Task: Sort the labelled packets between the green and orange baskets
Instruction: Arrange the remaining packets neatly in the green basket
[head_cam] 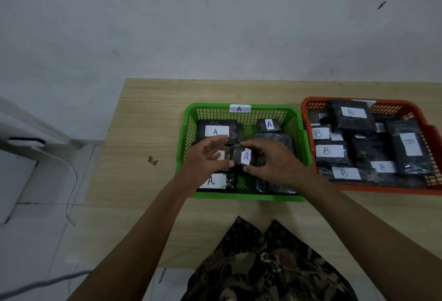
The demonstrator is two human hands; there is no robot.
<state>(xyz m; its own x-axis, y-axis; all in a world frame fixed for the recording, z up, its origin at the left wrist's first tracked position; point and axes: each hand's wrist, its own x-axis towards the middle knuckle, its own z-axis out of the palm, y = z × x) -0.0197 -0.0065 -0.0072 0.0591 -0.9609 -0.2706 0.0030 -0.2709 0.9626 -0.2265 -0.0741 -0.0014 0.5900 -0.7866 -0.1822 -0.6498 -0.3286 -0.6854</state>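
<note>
Both my hands hover over the green basket (303, 133), whose rear rim bears an "A" tag. Between them is a small black packet (240, 157) with a white "A" label. My right hand (272, 162) pinches its right end with curled fingers above and thumb below. My left hand (203, 159) holds its left end, thumb under it, its fingers blurred. Several black "A" packets lie in the green basket, such as one at the rear left (216, 130). The orange basket (428, 121) at the right is full of black "B" packets (328, 151).
The baskets sit side by side on a wooden table (148, 118) against a pale wall. A small dark scrap (153, 160) lies on the table left of the green basket. White cables (71, 181) run over the floor at the left.
</note>
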